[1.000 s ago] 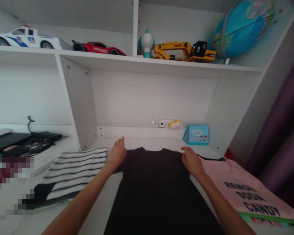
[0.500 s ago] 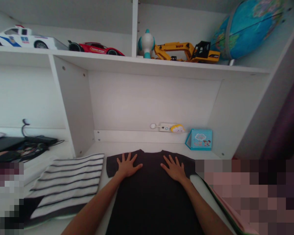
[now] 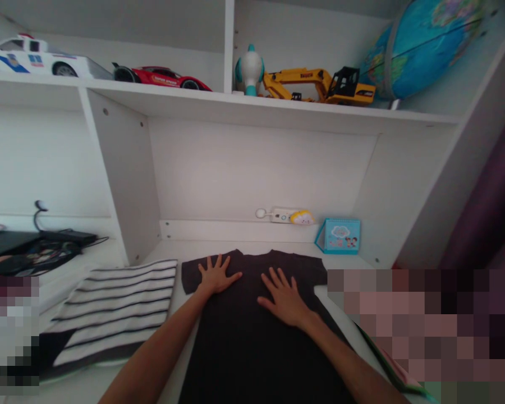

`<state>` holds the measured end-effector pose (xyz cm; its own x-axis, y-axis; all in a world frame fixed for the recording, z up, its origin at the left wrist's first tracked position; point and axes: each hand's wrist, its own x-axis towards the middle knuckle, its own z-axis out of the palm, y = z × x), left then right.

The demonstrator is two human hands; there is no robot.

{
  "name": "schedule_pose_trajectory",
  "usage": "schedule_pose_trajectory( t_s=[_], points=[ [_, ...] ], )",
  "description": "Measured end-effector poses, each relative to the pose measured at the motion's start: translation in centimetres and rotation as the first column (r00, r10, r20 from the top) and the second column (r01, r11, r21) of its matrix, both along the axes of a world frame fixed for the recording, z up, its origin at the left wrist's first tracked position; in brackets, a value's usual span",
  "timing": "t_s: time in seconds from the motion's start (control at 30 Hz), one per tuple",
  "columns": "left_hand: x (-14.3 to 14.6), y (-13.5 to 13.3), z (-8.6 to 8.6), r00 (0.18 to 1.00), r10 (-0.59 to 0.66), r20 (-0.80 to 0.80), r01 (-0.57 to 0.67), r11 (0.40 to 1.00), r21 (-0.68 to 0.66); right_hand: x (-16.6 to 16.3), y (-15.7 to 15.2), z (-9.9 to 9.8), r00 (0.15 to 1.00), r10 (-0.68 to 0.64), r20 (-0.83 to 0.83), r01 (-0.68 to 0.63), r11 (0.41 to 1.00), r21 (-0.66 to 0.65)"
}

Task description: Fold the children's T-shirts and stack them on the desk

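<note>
A dark grey T-shirt (image 3: pixel 252 348) lies spread on the white desk, its neckline at the far side and its short sleeves out to left and right. My left hand (image 3: pixel 215 276) rests with fingers spread near the left shoulder of the shirt. Lower on the chest, right of the middle, my right hand (image 3: pixel 285 298) is over the cloth, palm down and fingers apart. Neither hand grips anything. The shirt's lower part runs out of the picture at the bottom.
Left of the shirt lies a folded black-and-white striped garment (image 3: pixel 122 308). A blue desk calendar (image 3: pixel 341 235) and a power strip (image 3: pixel 283 215) sit at the back. Overhead, a shelf (image 3: pixel 185 101) carries toy vehicles and a globe (image 3: pixel 421 50). Blurred blocks cover the right side.
My right hand has slid inward and toward me from the right shoulder. The right sleeve has shifted slightly inward. My left hand stays near the left shoulder.
</note>
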<state>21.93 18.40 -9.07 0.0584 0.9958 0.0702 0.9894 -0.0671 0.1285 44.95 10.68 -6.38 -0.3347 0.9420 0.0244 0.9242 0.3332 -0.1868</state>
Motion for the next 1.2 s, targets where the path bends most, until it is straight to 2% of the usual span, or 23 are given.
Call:
schedule_pose_trajectory(
  t_s=[0.03,0.1,0.2,0.33,0.43,0.5,0.6,0.7,0.87,1.0,1.2],
  points=[
    [-0.2,0.1,0.0,1.000,0.000,0.001,0.000,1.000,-0.001,-0.5,-2.1,0.1,0.995,0.091,-0.030,-0.092,0.995,-0.035],
    [-0.5,0.2,0.0,1.000,0.007,-0.002,-0.007,1.000,-0.008,-1.1,-5.9,0.2,0.977,0.194,-0.087,-0.203,0.973,-0.112],
    [-1.0,0.4,0.4,1.000,0.006,-0.012,-0.006,1.000,-0.027,-0.7,-9.9,0.1,0.975,0.186,-0.124,-0.205,0.966,-0.161],
    [-0.7,0.1,1.3,1.000,0.008,-0.019,-0.009,0.999,-0.052,0.2,-12.3,0.2,0.980,0.159,-0.120,-0.178,0.969,-0.170],
    [0.4,-1.4,1.8,0.999,-0.024,-0.043,0.023,1.000,-0.010,0.0,-13.2,0.1,0.985,0.143,-0.093,-0.159,0.967,-0.198],
    [1.3,-3.0,1.8,0.992,-0.116,-0.051,0.118,0.992,0.037,-0.6,-13.6,-0.7,0.984,0.165,-0.070,-0.175,0.968,-0.178],
    [2.2,-5.6,1.4,0.973,-0.228,-0.042,0.229,0.973,0.033,-1.6,-13.6,-3.0,0.969,0.240,-0.049,-0.243,0.968,-0.060],
    [2.2,-6.9,0.8,0.973,-0.229,-0.018,0.229,0.973,-0.008,-2.2,-13.4,-5.4,0.964,0.263,-0.022,-0.263,0.964,0.030],
    [1.8,-6.5,0.5,0.972,-0.234,0.007,0.234,0.972,-0.010,-2.6,-13.4,-7.2,0.984,0.175,0.006,-0.174,0.971,0.166],
    [1.5,-5.9,0.6,0.965,-0.261,0.019,0.262,0.965,-0.027,-2.4,-13.5,-7.1,0.967,0.252,0.030,-0.253,0.946,0.203],
    [1.5,-5.9,0.3,0.961,-0.275,0.030,0.276,0.960,-0.038,-1.9,-13.4,-7.2,0.959,0.236,0.157,-0.279,0.878,0.388]
  ],
)
